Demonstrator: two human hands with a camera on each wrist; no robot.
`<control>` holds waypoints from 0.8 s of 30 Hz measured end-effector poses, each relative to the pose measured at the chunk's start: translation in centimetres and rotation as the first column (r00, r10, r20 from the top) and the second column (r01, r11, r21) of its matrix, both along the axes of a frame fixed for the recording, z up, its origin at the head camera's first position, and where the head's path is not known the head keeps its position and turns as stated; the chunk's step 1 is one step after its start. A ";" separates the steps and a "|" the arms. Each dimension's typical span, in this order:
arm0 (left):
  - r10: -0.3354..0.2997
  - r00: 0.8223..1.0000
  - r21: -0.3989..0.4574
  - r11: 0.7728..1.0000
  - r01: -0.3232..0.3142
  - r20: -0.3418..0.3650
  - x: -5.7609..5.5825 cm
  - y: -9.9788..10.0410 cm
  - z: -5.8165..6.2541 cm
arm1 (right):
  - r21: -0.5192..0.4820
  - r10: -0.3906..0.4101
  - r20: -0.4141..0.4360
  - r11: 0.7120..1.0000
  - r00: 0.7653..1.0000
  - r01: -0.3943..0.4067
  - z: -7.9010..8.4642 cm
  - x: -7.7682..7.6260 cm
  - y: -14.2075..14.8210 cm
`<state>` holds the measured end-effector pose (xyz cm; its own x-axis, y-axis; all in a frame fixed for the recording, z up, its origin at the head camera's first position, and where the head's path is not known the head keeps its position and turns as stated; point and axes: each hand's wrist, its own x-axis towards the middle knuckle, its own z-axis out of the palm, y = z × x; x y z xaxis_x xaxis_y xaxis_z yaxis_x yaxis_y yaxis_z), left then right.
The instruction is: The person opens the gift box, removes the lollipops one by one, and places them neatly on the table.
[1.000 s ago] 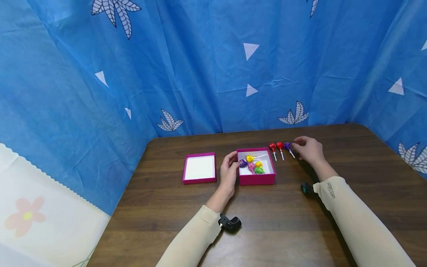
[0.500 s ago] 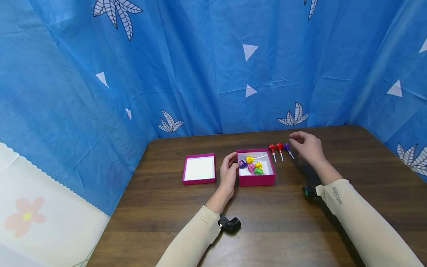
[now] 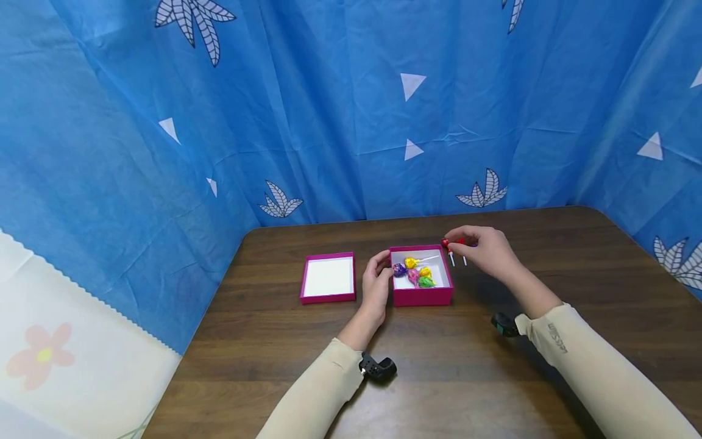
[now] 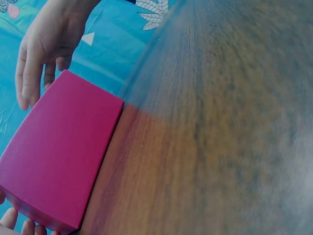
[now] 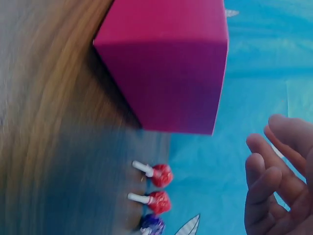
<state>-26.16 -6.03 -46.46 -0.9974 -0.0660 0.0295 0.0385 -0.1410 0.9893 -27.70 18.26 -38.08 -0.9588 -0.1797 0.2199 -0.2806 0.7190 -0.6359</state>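
My left hand [image 3: 376, 283] rests against the left side of a magenta box [image 3: 422, 297] without its lid; its fingertips [image 4: 9, 218] touch that side in the left wrist view. Inside lie several wrapped lollipops: yellow [image 3: 411, 262], dark purple [image 3: 400, 269], pink [image 3: 413, 277] and green [image 3: 426, 281] among them. My right hand [image 3: 488, 250] hovers over a row of lollipops right of the box, fingers apart and holding nothing. In the right wrist view two red lollipops [image 5: 162, 175] and a purple lollipop [image 5: 152, 224] lie below it. From the head, the hand partly covers them.
Left of the box lies its magenta lid [image 3: 328, 277], white inside facing up. All of it stands on a brown wooden table [image 3: 439, 366]. A blue patterned curtain [image 3: 329, 122] hangs behind the table's back edge.
My right hand lifted slightly beside the purple lollipop, then moved left over the row of lollipops. The left hand and the box have stayed put.
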 end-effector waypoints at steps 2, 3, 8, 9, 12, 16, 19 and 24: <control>0.000 1.000 0.003 1.000 0.000 -0.001 0.0 0.0 0.0 | 0.002 0.037 0.037 0.999 0.999 -0.037 0.1 0.2 -0.4; -0.001 1.000 0.004 1.000 0.001 -0.003 0.0 0.0 0.0 | 0.004 0.053 0.052 0.999 0.997 -0.054 0.1 0.2 -0.6; -0.001 1.000 0.002 1.000 0.001 -0.010 -0.1 0.0 -0.1 | 0.031 0.107 0.092 0.993 0.990 -0.110 0.2 0.3 -1.3; -0.001 1.000 0.000 1.000 0.001 -0.008 -0.2 0.0 -0.1 | 0.034 0.115 0.100 0.992 0.988 -0.119 0.2 0.2 -1.4; -0.004 1.000 -0.004 1.000 0.004 -0.006 -0.1 0.0 -0.1 | 0.049 0.147 0.120 0.987 0.982 -0.154 0.0 0.1 -1.6; -0.005 1.000 -0.006 1.000 0.005 -0.009 0.0 -0.1 0.0 | 0.073 0.200 0.138 0.975 0.970 -0.211 -0.2 0.0 -1.9; -0.007 1.000 -0.008 1.000 0.007 -0.014 -0.1 -0.1 0.0 | 0.097 0.228 0.145 0.965 0.963 -0.243 -0.3 -0.1 -2.2; -0.002 1.000 -0.007 1.000 0.002 -0.012 -0.3 -0.1 0.0 | 0.149 0.271 0.142 0.945 0.952 -0.291 -0.5 -0.5 -2.6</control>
